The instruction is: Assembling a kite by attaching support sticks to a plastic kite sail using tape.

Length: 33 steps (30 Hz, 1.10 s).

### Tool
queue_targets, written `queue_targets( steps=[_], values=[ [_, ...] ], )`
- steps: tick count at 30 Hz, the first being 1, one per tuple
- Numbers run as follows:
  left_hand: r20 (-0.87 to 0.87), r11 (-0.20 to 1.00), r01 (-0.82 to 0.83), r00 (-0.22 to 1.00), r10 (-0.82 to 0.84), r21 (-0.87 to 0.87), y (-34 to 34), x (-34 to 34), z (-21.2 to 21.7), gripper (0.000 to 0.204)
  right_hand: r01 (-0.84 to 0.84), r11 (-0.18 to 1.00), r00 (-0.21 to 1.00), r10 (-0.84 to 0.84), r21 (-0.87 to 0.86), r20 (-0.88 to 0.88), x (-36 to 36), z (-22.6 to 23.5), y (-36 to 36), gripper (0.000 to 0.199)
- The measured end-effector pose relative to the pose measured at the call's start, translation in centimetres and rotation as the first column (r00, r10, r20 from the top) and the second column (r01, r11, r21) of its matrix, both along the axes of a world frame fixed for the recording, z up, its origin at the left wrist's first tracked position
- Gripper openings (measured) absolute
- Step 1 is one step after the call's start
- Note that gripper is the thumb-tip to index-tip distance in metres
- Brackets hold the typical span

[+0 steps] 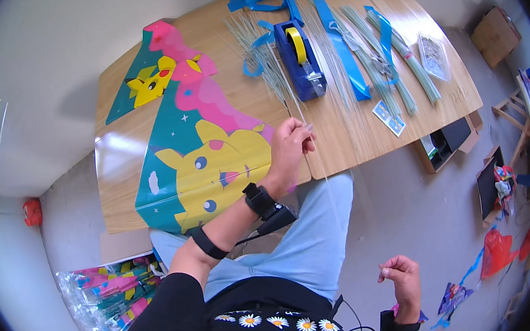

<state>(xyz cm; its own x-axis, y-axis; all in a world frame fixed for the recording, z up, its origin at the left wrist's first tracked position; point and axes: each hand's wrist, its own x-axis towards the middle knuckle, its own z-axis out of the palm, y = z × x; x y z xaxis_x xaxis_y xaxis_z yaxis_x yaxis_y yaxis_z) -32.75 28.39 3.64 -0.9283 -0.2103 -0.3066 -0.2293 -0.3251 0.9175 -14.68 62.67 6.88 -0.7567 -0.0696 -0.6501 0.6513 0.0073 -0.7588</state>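
My left hand [292, 144] is over the table's near edge, fingers pinched around a thin pale rod [325, 175] that slants down past my knee. A small clear piece, perhaps tape, shows at its fingertips. Beside this hand lies a large kite-like printed sheet [223, 163] with a yellow cartoon character on teal and pink. A smaller matching sheet [152, 83] is behind it. My right hand [403, 278] is off the table at the lower right, fingers curled with thumb against them; what they hold, if anything, cannot be made out. Ahead stands a blue tape dispenser [300, 61].
Bundles of thin rods [370, 57], blue ribbon [336, 41] and a clear bag of small parts [433, 57] lie on the wooden table [334, 148]. An open box [447, 146] is on the floor at right; plastic-wrapped printed sheets [120, 290] are at lower left.
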Motion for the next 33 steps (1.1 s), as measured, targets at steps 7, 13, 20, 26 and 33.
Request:
queue_targets(
  steps=[7, 13, 20, 26, 33],
  values=[
    [-0.181, 0.989, 0.149, 0.973, -0.143, 0.022, 2.8, -6.3, 6.2, 0.015, -0.039, 0.998, 0.997, 0.043, -0.058, 0.062, 0.8, -2.5, -0.5, 0.008],
    [0.037, 0.886, 0.164, 0.986, -0.164, -0.433, 1.5, -12.5, 5.4, 0.017, -0.059, 0.991, 0.995, 0.068, -0.118, 0.077, 1.2, -3.1, -1.1, 0.008],
    [-0.109, 0.946, -0.177, 0.982, 0.153, -0.273, -0.4, -7.5, -0.2, 0.011, -0.047, 0.992, 0.996, 0.055, -0.119, 0.063, 0.9, -3.7, -0.4, 0.007],
    [0.161, 0.915, -0.22, 0.972, 0.174, 0.338, 1.2, -7.6, -2.1, 0.013, -0.048, 0.994, 0.997, 0.054, -0.097, 0.061, 0.7, -3.8, -0.8, 0.006],
    [0.269, 0.668, -0.376, 0.927, 0.262, 0.642, 2.1, -10.6, -3.1, 0.004, -0.052, 0.996, 0.997, 0.056, -0.07, 0.055, 1.0, -4.0, -1.1, 0.006]
  ],
)
